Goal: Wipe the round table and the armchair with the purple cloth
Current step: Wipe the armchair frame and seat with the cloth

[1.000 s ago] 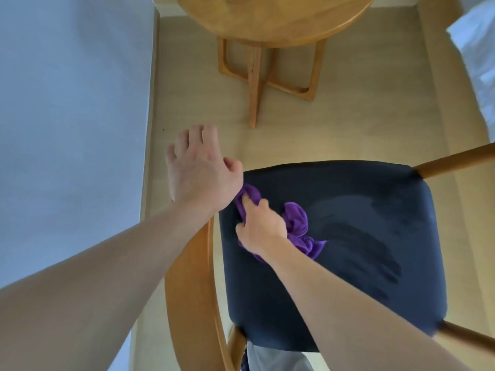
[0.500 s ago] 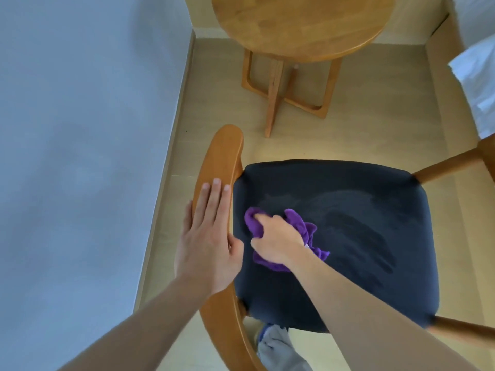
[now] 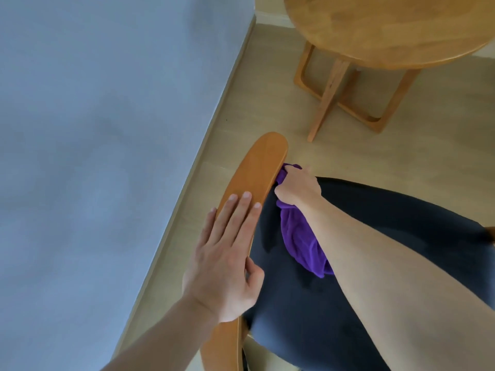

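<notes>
The armchair has a dark navy seat cushion (image 3: 375, 263) and a curved wooden left armrest (image 3: 254, 178). My left hand (image 3: 227, 261) lies flat on that armrest, fingers stretched out and holding nothing. My right hand (image 3: 297, 190) grips the purple cloth (image 3: 302, 242) and presses it against the inner side of the armrest at the front left corner of the seat. The rest of the cloth trails back over the cushion under my forearm. The round wooden table (image 3: 388, 30) stands beyond the chair at the upper right.
A pale blue wall (image 3: 107, 129) with a skirting board runs close along the chair's left side. The table's crossed wooden legs (image 3: 337, 97) stand on the light wood floor (image 3: 267, 103) just ahead of the chair.
My right hand has pushed the cloth forward from mid-seat to the front left corner against the armrest. My left hand has settled flat on the armrest. The view has shifted left.
</notes>
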Motion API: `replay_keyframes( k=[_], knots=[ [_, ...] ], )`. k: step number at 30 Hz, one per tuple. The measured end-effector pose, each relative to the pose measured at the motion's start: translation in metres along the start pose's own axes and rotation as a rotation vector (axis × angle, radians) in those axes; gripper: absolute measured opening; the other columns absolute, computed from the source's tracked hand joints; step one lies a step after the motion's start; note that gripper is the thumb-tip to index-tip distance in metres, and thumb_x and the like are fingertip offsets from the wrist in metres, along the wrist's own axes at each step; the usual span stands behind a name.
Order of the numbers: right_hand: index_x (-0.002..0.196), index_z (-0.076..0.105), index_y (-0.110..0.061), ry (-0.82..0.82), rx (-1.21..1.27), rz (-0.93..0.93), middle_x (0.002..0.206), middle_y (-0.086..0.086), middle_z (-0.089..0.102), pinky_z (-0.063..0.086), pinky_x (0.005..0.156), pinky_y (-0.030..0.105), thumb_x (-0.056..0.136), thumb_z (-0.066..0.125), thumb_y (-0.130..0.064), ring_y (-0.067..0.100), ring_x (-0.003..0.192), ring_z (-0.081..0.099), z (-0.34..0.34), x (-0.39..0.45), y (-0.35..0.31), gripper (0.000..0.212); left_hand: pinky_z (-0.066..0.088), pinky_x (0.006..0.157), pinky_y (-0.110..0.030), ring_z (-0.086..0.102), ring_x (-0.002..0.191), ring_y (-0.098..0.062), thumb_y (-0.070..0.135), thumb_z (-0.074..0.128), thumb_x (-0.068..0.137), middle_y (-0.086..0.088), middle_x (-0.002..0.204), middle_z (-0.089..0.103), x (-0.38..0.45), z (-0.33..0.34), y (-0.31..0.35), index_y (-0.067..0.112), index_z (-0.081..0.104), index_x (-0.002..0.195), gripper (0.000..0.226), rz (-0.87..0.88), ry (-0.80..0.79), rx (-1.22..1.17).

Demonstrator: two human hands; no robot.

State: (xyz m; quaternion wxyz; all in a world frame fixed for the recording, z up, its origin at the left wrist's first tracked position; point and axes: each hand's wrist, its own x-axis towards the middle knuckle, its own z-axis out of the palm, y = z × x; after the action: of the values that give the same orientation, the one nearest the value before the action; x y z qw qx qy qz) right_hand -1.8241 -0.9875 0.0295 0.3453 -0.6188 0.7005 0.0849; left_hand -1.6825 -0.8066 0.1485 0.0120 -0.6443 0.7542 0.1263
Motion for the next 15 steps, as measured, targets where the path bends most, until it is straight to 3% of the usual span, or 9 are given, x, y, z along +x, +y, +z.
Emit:
replay_keyframes(
  k=[2,5,11,15],
  knots=[
    [0.123,0.054,-0.017,0.037,-0.111,-0.032,0.124,0.013,0.052,0.044,0.071,0.037,0.087,0.065,-0.029,0.033,0.103,0.057,0.011,-0.007,-0.003,0.040,0.011,0.126,-0.044,-0.001,0.157,-0.018,0.032,0.044,0.083,-0.001,0.170,0.007,0.000,0.000,-0.001,0.017,0.018,0.161,0.084,-0.004,-0.009,0.007],
    [0.131,0.049,-0.016,0.025,-0.221,-0.120,0.124,0.014,0.050,0.043,0.070,0.036,0.087,0.066,-0.027,0.033,0.104,0.058,0.011,-0.025,0.003,0.048,0.013,0.126,-0.045,0.002,0.157,-0.019,0.032,0.046,0.083,-0.001,0.170,0.010,-0.002,0.000,0.000,0.017,0.021,0.161,0.083,-0.006,-0.008,-0.007],
    [0.144,0.041,-0.023,-0.213,-0.395,-0.337,0.124,0.009,0.048,0.044,0.073,0.037,0.087,0.063,-0.024,0.030,0.101,0.058,0.005,-0.054,0.025,0.061,0.018,0.124,-0.049,0.003,0.157,-0.020,0.033,0.040,0.084,-0.001,0.170,0.011,0.000,-0.006,0.002,0.020,0.018,0.161,0.082,-0.022,-0.044,0.006],
    [0.147,0.037,-0.028,-0.097,-0.376,-0.454,0.128,0.009,0.044,0.049,0.075,0.039,0.091,0.062,-0.030,0.031,0.105,0.057,-0.009,-0.040,0.026,0.061,0.019,0.125,-0.050,0.003,0.157,-0.021,0.035,0.038,0.084,0.000,0.170,0.011,0.002,-0.007,0.004,0.023,0.014,0.161,0.082,-0.035,-0.050,0.009]
  ],
)
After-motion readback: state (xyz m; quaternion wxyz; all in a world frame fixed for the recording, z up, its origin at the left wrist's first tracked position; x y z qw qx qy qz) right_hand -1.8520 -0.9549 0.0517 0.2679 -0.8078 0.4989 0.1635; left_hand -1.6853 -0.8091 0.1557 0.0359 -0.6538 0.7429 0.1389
